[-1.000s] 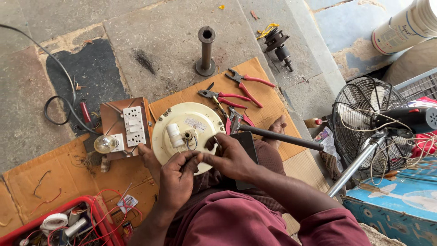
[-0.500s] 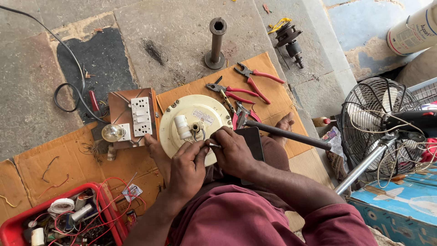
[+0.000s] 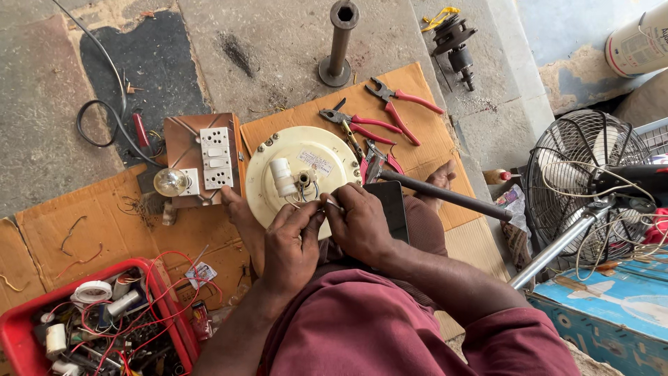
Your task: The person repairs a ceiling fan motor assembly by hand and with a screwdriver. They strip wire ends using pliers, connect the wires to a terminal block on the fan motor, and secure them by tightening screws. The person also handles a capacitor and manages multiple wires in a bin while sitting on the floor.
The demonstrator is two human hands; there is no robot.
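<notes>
The left hand (image 3: 291, 240) and the right hand (image 3: 358, 224) meet fingertip to fingertip over the near edge of a round cream fan motor housing (image 3: 303, 174), both pinched nearly closed on thin wires (image 3: 316, 207) that run out of the housing's middle; whether each hand grips a separate wire cannot be told, since the fingers cover the ends. Just beyond the fingertips, on the housing's face, sit a white cylindrical capacitor (image 3: 282, 177) and the central shaft hole (image 3: 304, 179) that the wires come from. The housing rests on the person's feet and on flattened brown cardboard (image 3: 69, 230), directly ahead of both hands. Just right of the right hand lies a dark flat phone (image 3: 390, 209), with a dark metal rod (image 3: 445, 195) slanting away past it. Beyond the right hand, on the cardboard, lie red-handled pliers (image 3: 362, 125) and a second red-handled pair (image 3: 403, 104). Left of the left hand stands a wooden switch board (image 3: 202, 157) with white sockets and a clear bulb (image 3: 170, 182) at its corner. Nearer than the left hand, low to its left, a red tray (image 3: 14, 334) holds tape rolls and red wire. Far to the right of the right hand stands a caged fan (image 3: 584, 174), and well beyond both hands a dark metal pipe stand (image 3: 339, 42) stands upright on the concrete.
</notes>
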